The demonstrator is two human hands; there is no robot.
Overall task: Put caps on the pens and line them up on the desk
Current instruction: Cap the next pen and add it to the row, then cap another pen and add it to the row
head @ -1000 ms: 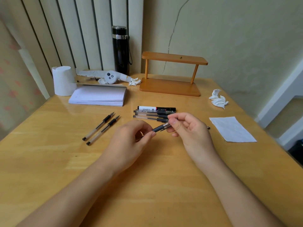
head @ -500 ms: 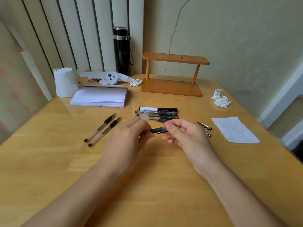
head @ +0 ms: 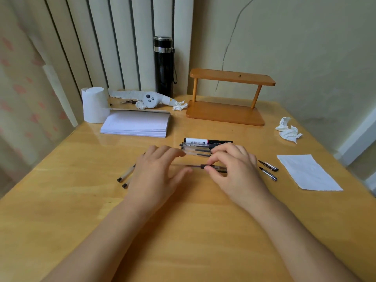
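Observation:
A clear-barrelled pen point(head: 200, 166) lies level between my two hands, just above the desk point(head: 183, 231). My left hand point(head: 156, 176) pinches its left end; my right hand point(head: 234, 169) grips its black right end. Directly behind is a row of capped pens point(head: 195, 149), with a white and black marker point(head: 205, 141) at the far side. Two uncapped pens point(head: 125, 177) lie at the left, partly hidden by my left hand. Two loose black caps point(head: 268, 169) lie to the right of my right hand.
A paper stack point(head: 136, 124), a white roll point(head: 94, 104) and a black flask point(head: 163, 68) stand at the back left. A wooden rack point(head: 225, 112) is at the back. Crumpled tissue point(head: 288, 130) and a paper sheet point(head: 308, 171) lie on the right.
Both hands moved forward toward the row with the pen, which turned from tilted to level. The hands have spread along it.

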